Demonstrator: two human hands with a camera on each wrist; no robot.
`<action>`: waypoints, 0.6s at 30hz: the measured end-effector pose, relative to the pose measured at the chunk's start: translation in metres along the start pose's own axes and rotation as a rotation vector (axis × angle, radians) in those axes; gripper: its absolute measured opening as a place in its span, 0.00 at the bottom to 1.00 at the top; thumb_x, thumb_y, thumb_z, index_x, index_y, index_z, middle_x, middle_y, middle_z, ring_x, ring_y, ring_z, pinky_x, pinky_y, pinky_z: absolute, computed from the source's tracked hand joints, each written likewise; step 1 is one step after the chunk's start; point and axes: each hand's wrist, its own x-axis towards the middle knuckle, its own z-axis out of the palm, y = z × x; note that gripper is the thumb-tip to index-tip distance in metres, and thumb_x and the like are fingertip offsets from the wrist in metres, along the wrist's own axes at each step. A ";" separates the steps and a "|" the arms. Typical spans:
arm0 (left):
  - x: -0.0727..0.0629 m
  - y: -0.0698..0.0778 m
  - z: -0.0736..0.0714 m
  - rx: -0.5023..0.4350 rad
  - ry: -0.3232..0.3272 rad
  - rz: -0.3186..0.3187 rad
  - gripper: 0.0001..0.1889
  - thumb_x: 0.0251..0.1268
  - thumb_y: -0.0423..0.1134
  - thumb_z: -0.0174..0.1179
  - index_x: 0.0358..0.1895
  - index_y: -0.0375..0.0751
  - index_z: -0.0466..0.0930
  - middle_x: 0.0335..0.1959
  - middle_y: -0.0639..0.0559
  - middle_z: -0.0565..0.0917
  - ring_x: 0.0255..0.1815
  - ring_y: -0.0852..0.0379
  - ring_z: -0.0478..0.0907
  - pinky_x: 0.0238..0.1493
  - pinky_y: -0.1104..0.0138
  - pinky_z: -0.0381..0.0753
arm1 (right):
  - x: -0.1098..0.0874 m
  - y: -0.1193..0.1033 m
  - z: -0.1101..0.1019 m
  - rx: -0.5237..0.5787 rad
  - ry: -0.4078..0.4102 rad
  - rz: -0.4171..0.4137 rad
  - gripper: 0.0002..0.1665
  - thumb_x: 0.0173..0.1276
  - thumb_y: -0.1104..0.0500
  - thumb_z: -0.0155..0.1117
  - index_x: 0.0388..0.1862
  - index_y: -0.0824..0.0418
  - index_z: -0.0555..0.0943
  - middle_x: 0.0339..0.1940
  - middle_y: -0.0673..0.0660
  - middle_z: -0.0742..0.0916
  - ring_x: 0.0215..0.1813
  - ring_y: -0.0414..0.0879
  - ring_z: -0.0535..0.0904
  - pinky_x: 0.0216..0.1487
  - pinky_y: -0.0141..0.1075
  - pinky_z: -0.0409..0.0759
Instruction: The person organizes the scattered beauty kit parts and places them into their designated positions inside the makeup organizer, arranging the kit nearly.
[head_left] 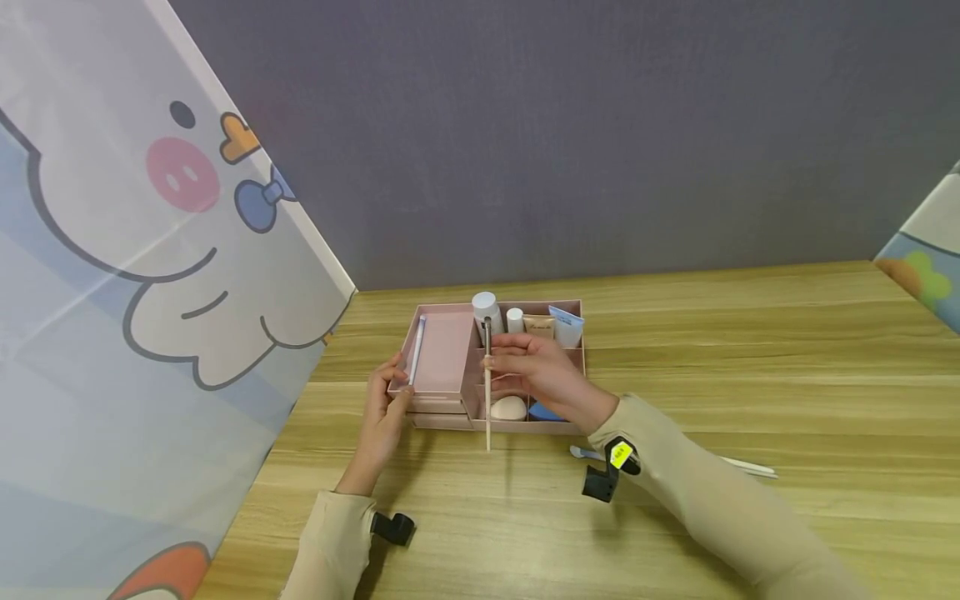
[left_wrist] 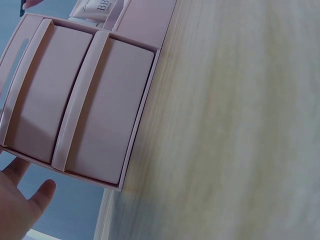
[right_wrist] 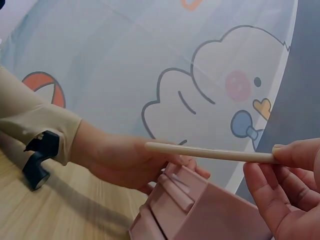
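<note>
In the head view, your left hand [head_left: 382, 417] is at the front left corner of the pink box [head_left: 446, 346], which stands on the wooden tabletop [head_left: 465, 533]; its grip is bent around this corner, fingers over the rim and thumb at the front. Your right hand [head_left: 551, 375] has its grip clamped on a brush [head_left: 488, 408], pinching it above the compartments, with the cream handle pointing toward you. On the top left part of the box lies a white pen [head_left: 417, 350]. In the back compartments are a white bottle [head_left: 485, 307], a smaller white bottle [head_left: 514, 320], a brown tube [head_left: 540, 326] and a light blue tube [head_left: 567, 327]. In front sit a cream sponge [head_left: 508, 408] and a blue item [head_left: 546, 412], partly under your wrist. White sticks [head_left: 750, 467] lie to the right, beyond your sleeve [head_left: 697, 492].

In the left wrist view, you see two closed drawers [left_wrist: 110, 110] of the box, and your left hand is beside them at the lower left.

In the right wrist view, your thumb and fingers press together on the brush handle, while your left hand touches the box corner behind it.
</note>
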 end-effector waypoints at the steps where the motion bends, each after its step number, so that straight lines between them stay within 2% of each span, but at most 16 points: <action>1: 0.000 0.000 0.000 -0.001 -0.001 0.003 0.09 0.70 0.24 0.46 0.50 0.25 0.63 0.72 0.32 0.60 0.73 0.38 0.54 0.50 0.75 0.66 | 0.001 -0.001 0.001 -0.001 -0.003 -0.003 0.24 0.72 0.72 0.54 0.64 0.79 0.66 0.36 0.52 0.86 0.35 0.43 0.83 0.40 0.36 0.83; 8: 0.000 -0.001 -0.001 0.007 0.007 0.008 0.09 0.70 0.24 0.46 0.50 0.25 0.64 0.72 0.32 0.61 0.73 0.38 0.55 0.49 0.75 0.67 | 0.013 -0.005 0.015 0.037 -0.012 -0.022 0.21 0.72 0.73 0.54 0.62 0.77 0.68 0.35 0.53 0.86 0.33 0.42 0.83 0.40 0.35 0.82; 14: 0.000 0.000 0.000 0.003 0.011 0.000 0.09 0.70 0.24 0.47 0.50 0.26 0.64 0.72 0.33 0.60 0.71 0.39 0.57 0.47 0.76 0.70 | 0.025 -0.008 0.025 0.042 0.006 -0.024 0.27 0.71 0.73 0.54 0.67 0.79 0.64 0.36 0.54 0.86 0.35 0.40 0.83 0.39 0.34 0.83; 18: 0.000 -0.001 0.000 0.004 0.011 0.013 0.09 0.70 0.24 0.47 0.49 0.25 0.64 0.72 0.32 0.61 0.72 0.38 0.56 0.49 0.75 0.67 | 0.033 -0.011 0.031 0.040 0.027 0.000 0.27 0.72 0.73 0.55 0.68 0.78 0.65 0.37 0.54 0.85 0.34 0.41 0.83 0.39 0.34 0.83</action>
